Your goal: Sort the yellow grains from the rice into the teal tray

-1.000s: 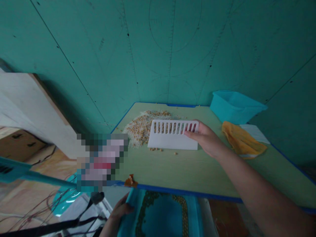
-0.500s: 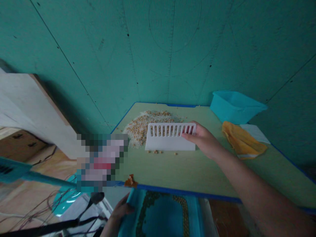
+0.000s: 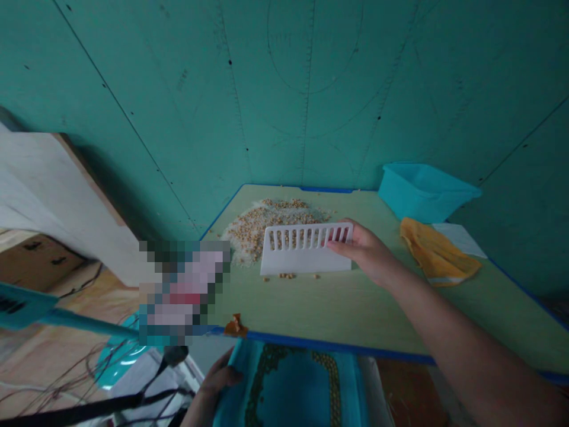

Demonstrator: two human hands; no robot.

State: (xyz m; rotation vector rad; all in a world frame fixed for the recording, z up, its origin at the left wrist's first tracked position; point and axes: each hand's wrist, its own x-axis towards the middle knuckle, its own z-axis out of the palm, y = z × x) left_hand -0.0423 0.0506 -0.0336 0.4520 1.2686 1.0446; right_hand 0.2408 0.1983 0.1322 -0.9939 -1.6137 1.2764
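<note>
My right hand [image 3: 362,249] is closed on the right end of a white plastic scraper [image 3: 306,259] with a row of slots along its top. The scraper stands tilted on the table, in front of a heap of tan beans mixed with white grains [image 3: 251,228]. A few loose beans [image 3: 287,276] lie along its near edge. Below the table's front edge, my left hand [image 3: 222,375] grips the left rim of a blue tray [image 3: 293,385], fingers partly hidden. Dark green beans line the tray's left side, yellowish ones its right.
A turquoise bin [image 3: 422,196] stands at the table's back right, with an orange cloth [image 3: 438,255] and a white sheet [image 3: 460,237] by it. Brown tape [image 3: 235,325] sticks to the front edge of the blue-rimmed table [image 3: 338,308]. A green wall [image 3: 302,107] rises behind.
My right hand has drawn the scraper slightly toward me, and the small beans at its near edge have shifted a little. My left hand and the tray look unchanged.
</note>
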